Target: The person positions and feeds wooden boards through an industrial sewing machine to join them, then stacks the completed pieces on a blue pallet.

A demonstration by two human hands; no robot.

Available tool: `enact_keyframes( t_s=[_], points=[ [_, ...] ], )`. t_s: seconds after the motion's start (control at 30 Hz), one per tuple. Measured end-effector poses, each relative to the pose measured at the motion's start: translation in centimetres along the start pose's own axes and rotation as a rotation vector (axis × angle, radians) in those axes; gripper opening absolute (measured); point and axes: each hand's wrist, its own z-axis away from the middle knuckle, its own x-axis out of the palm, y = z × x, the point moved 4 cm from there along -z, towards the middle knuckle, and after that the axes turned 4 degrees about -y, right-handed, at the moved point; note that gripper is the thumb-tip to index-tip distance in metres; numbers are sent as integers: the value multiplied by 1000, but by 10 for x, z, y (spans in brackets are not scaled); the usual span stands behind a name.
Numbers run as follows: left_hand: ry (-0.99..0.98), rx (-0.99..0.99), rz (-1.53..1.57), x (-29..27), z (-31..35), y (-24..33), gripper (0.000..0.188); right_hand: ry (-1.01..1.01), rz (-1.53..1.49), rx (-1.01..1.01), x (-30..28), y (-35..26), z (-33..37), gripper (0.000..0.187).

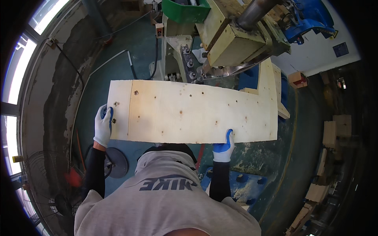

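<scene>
A wide, pale wooden board [165, 114] with dark knots and small holes lies across in front of me, held level by both hands. My left hand [104, 125], in a white glove with blue palm, grips its left end, near several metal-rimmed holes. At the near edge, right of the middle, my right hand [224, 146] in a matching glove clasps the board with its thumb on top; the fingers beneath are hidden. Just beyond the far edge stands a cream-coloured machine [236, 45] with a row of bolts or rollers [189, 64].
A green bin [187, 11] sits on the machine. More L-shaped wooden pieces [267, 80] lie at the right. A blue pallet [240, 183] is by my right side, a fan [53, 188] at the left. Wood blocks [330, 133] line the far right. A cable [130, 65] trails over the floor.
</scene>
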Motion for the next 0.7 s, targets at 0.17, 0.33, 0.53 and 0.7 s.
enact_keyframes(
  t_s=[0.17,0.33,0.53,0.7],
  points=[
    [-32,31,-36,-9,-38,15,28,-31,-49,-23,13,19,-11,44],
    [-27,50,-8,-8,-65,20,35,-30,-115,-36,29,22,-26,41],
    [-77,40,-40,3,-82,32,59,-46,-146,-60,49,21,-35,38],
    [-89,2,-29,-2,-80,39,60,6,-113,-38,44,25,-31,36]
  ],
)
